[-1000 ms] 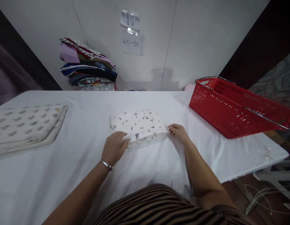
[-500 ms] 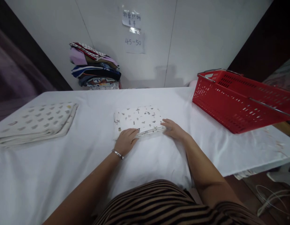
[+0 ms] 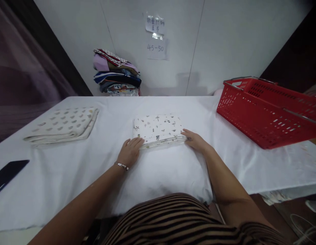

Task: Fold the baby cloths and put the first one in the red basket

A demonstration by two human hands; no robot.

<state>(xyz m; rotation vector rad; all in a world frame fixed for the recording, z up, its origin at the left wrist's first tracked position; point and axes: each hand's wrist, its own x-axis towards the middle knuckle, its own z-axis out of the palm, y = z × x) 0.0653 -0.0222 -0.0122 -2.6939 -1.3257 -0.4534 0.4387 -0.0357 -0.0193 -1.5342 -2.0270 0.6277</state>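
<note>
A small folded white cloth (image 3: 158, 128) with tiny dark prints lies in the middle of the white-covered table (image 3: 173, 163). My left hand (image 3: 130, 153) rests at its near left corner, fingers stretched onto the cloth's edge. My right hand (image 3: 196, 140) lies at the near right corner, fingers flat against the edge. A silver bracelet sits on my left wrist. Neither hand lifts the cloth.
A larger folded cloth (image 3: 64, 124) with grey-green spots lies at the left. A red plastic basket (image 3: 267, 110) stands at the right, overhanging the edge. A pile of folded fabrics (image 3: 116, 73) leans by the back wall. A dark flat object (image 3: 7, 172) lies far left.
The view has swung left, bringing the dark flat object into sight. My left hand slid from on top of the cloth to its near left corner; the right hand stays at the right corner.
</note>
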